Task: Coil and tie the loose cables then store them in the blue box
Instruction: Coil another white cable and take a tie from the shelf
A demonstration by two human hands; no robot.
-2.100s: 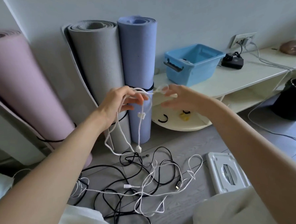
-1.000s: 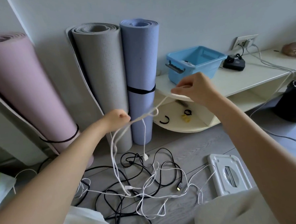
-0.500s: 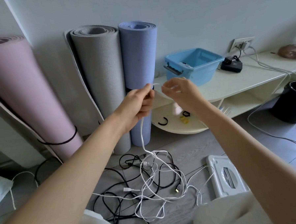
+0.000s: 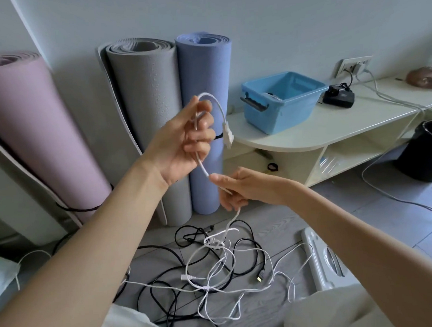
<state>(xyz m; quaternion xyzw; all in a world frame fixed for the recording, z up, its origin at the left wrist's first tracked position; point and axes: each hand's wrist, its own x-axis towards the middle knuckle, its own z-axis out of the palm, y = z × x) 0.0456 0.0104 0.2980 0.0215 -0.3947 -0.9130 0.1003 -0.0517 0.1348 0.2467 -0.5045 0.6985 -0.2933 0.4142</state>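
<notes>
pink rolled mat [image 4: 25, 118]: cut by frame's left edge; base hidden behind left forearm.
grey rolled mat [image 4: 149, 96]: lower part behind left hand [image 4: 181, 145], right of pink mat.
thin white cable [image 4: 215, 108]: a stretch hidden inside left fist; another inside right hand [image 4: 238, 187]; plug end blurred, type can't tell.
tangle of black and white cables [image 4: 215, 271]: on floor below the mats; which strand is which can't tell; near edge behind pale clothing.
blue plastic box [image 4: 281, 101]: contents mostly hidden by rim, far right of pink mat.
black round bin [image 4: 427, 149]: cut by right edge.
brown object [image 4: 427, 77]: blurred, cut by right edge.
</notes>
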